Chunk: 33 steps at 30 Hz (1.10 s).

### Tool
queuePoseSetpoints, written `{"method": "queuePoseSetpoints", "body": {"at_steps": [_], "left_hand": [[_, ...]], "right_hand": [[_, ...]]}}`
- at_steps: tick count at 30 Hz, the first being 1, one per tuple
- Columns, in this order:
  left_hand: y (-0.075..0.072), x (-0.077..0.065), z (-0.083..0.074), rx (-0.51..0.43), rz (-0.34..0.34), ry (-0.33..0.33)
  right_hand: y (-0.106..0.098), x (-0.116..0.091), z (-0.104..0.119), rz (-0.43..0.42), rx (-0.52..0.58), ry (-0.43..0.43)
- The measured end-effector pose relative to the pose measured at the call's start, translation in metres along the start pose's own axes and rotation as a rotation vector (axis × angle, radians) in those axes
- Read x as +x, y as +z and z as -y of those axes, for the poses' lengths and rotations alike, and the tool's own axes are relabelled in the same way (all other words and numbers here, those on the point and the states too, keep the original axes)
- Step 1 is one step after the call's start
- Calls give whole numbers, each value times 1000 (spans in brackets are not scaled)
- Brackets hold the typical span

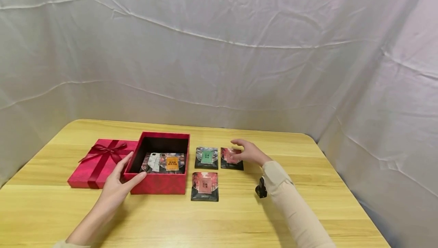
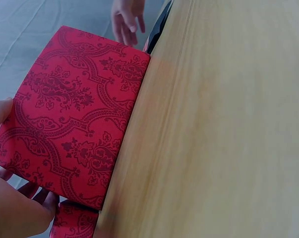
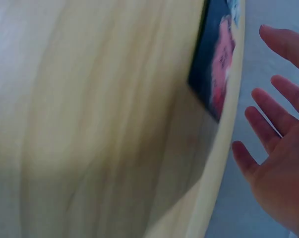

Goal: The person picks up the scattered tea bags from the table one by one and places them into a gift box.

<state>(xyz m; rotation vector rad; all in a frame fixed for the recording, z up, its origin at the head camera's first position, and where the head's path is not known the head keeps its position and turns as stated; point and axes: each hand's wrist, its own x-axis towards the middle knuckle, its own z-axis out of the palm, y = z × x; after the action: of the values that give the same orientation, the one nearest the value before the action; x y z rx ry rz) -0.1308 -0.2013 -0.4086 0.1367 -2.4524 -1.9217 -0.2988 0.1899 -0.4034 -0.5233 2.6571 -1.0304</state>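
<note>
A red patterned gift box [image 1: 158, 183] stands without its lid on the table, with several sachets inside, one bearing an orange label [image 1: 172, 163]. My left hand [image 1: 118, 185] holds the box's front left corner, thumb at the front rim and fingers along the left side. In the left wrist view the fingers bend against the box's side [image 2: 75, 114]. To the right, my right hand [image 1: 251, 153] hovers with spread fingers over a black sachet with a pink label [image 1: 236, 164]. The right wrist view shows a gap between that hand [image 3: 283, 134] and the sachet [image 3: 213, 64].
The red lid [image 1: 82, 170] with its dark ribbon bow lies left of the box. Between box and right hand lie a green-labelled sachet [image 1: 207, 158] and, nearer me, a pink-labelled sachet [image 1: 205, 187]. A small black device [image 1: 261, 189] shows at my right wrist. Pale cloth [image 1: 219, 69] hangs behind the table.
</note>
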Motion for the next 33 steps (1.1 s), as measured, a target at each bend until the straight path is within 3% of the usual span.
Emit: {"method": "queuePoseSetpoints", "body": {"at_steps": [5, 13, 21, 33], "left_hand": [[0, 0, 0, -1, 1, -2], [-1, 1, 2, -8, -3, 3], [-1, 1, 1, 0, 4, 10], [0, 1, 1, -2, -4, 15]], "right_hand": [[0, -2, -9, 7, 8, 40], [1, -5, -13, 116, 3, 49], [2, -7, -15, 125, 9, 84], [1, -9, -18, 135, -47, 59]]}}
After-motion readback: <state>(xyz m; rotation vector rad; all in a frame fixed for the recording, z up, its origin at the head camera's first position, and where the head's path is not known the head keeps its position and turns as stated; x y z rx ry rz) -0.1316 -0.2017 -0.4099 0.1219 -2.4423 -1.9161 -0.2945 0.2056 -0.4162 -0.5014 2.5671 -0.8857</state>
